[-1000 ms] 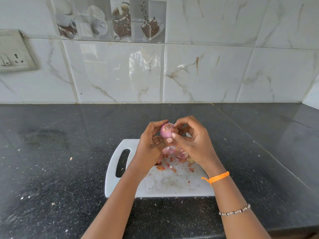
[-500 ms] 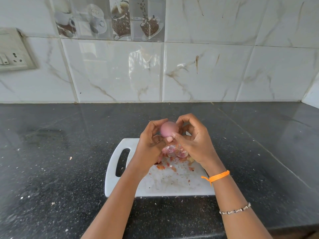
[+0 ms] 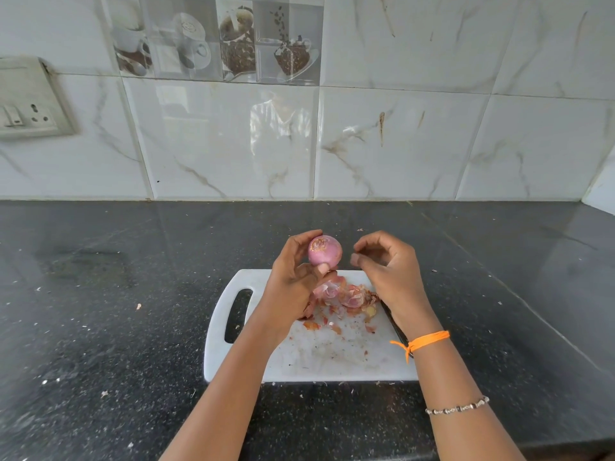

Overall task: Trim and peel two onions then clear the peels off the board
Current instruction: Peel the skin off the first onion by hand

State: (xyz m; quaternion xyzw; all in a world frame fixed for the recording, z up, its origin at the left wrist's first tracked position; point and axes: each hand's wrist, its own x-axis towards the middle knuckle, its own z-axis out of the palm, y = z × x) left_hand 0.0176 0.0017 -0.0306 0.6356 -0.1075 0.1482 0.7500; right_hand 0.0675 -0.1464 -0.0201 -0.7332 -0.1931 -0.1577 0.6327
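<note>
Nearest the camera, two bare forearms reach forward over the dark speckled worktop. The right wrist carries an orange thread and, lower on the forearm, a beaded bracelet. A white cutting board lies flat on the worktop, handle slot to the left. Onion peels lie heaped on the far half of the board, with small scraps scattered nearer. A dark thin object runs along the board's right edge under the right wrist; identity cannot be told. Above the board's far edge, the left hand holds a peeled pink onion, grip curled round it, trimmed end facing the camera. The right hand is just beside the onion, apart from it, fingers loosely curled, holding nothing. Beyond stands a marbled tile wall, with a switch plate at left.
</note>
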